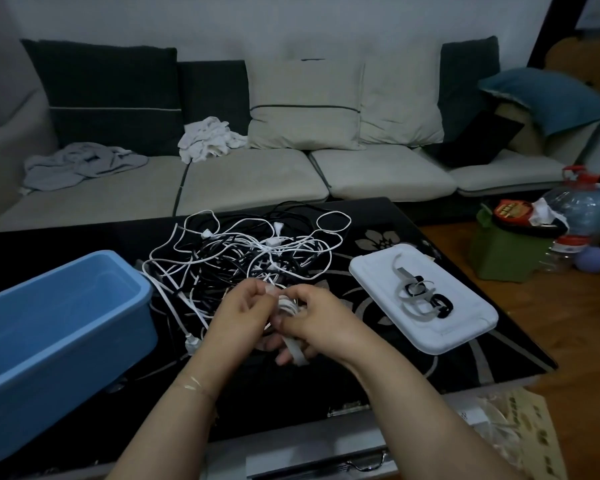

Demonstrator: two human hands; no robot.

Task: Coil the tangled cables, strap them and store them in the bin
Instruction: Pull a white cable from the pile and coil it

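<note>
A tangle of white and black cables [246,251] lies on the black table [378,216]. Just in front of it, my left hand [238,313] and my right hand [321,323] meet around a small white cable coil [286,304]. Both hands grip the coil. A pale strap [297,353] hangs down between the fingers of my right hand. The empty blue bin [59,327] stands at the table's left. A white tray [426,306] on the right holds several grey and black straps [420,296].
A white plug [191,342] lies beside the bin. Behind the table runs a sofa [253,174] with cushions and crumpled cloths. On the wooden floor at right stand a green stool [499,251] with clutter and plastic bottles [582,206].
</note>
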